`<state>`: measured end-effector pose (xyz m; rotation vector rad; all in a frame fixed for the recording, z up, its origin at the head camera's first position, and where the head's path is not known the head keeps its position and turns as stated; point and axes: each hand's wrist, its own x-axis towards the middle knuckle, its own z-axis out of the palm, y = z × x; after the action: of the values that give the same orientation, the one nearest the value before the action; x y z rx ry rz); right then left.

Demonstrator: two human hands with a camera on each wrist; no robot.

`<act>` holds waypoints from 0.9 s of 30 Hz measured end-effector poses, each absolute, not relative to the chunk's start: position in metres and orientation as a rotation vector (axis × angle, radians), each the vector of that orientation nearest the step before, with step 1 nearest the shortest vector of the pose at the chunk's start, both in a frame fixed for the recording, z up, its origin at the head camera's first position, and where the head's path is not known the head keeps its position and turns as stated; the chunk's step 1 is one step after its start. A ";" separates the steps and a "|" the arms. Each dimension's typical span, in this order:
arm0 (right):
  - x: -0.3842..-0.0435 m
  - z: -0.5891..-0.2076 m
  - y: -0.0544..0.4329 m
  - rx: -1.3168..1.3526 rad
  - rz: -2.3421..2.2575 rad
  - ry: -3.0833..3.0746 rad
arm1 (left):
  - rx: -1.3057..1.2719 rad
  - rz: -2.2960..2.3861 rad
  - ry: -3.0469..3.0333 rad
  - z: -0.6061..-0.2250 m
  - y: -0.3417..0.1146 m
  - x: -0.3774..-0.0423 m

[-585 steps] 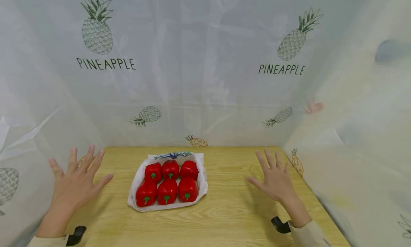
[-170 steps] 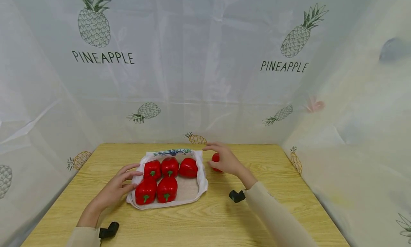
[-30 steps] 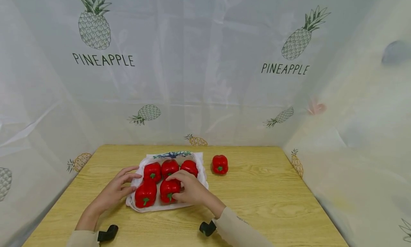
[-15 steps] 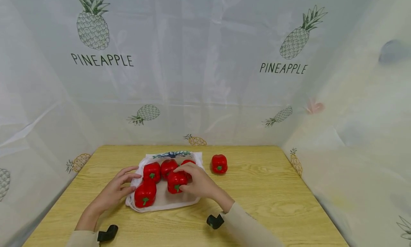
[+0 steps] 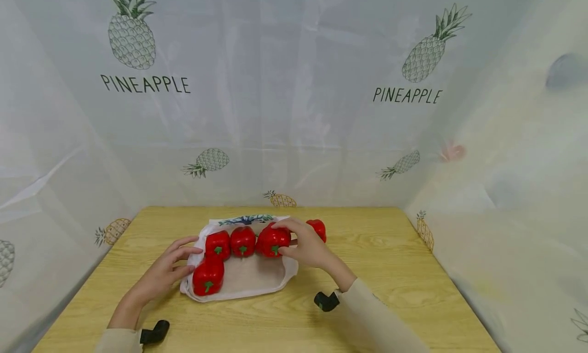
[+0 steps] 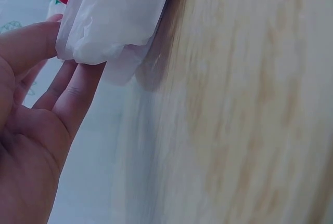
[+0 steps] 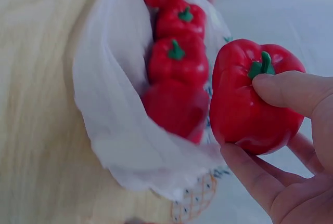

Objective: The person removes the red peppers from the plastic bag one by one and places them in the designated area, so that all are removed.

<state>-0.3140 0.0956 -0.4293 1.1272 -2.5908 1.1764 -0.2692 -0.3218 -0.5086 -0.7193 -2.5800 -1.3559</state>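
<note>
My right hand point(image 5: 312, 243) grips a red toy bell pepper point(image 7: 250, 96) with a green stem, thumb by the stem and fingers underneath. It hangs over the right end of a white plastic bag point(image 5: 250, 293), whose rim is rolled down like a tray. Several more red bell peppers point(image 5: 208, 275) sit inside, along the back and at the front left. The rearmost right one point(image 7: 174, 107) is mostly hidden in the head view. My left hand point(image 5: 163, 269) holds the bag's left edge, its thumb against the plastic and some fingertips hidden behind it point(image 6: 88, 42).
Another red bell pepper point(image 5: 318, 229) stands on the wooden table point(image 5: 376, 292) just right of the bag, partly behind my right hand. A whitish curtain point(image 5: 294, 113) printed with pineapples encloses the table at the back and sides. Each wrist carries a black camera mount point(image 5: 154, 332).
My right hand has lifted the front middle bell pepper from the bag and carried it right and back, to the bag's right end. The left hand has stayed at the left edge.
</note>
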 end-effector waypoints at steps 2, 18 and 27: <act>-0.317 -0.425 0.102 1.101 1.184 -2.589 | -0.705 -1.354 -2.587 -0.508 -0.322 -0.269; -0.340 -0.399 0.157 0.918 1.137 -2.637 | -0.720 -1.342 -2.579 -0.511 -0.323 -0.269; -0.353 -0.395 0.191 0.890 1.121 -2.604 | -0.703 -1.356 -2.589 -0.509 -0.321 -0.269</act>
<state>-0.3530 0.1910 -0.3955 0.8905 -2.6044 1.1210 -0.2693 -0.3212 -0.5086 -0.7035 -2.5892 -1.3559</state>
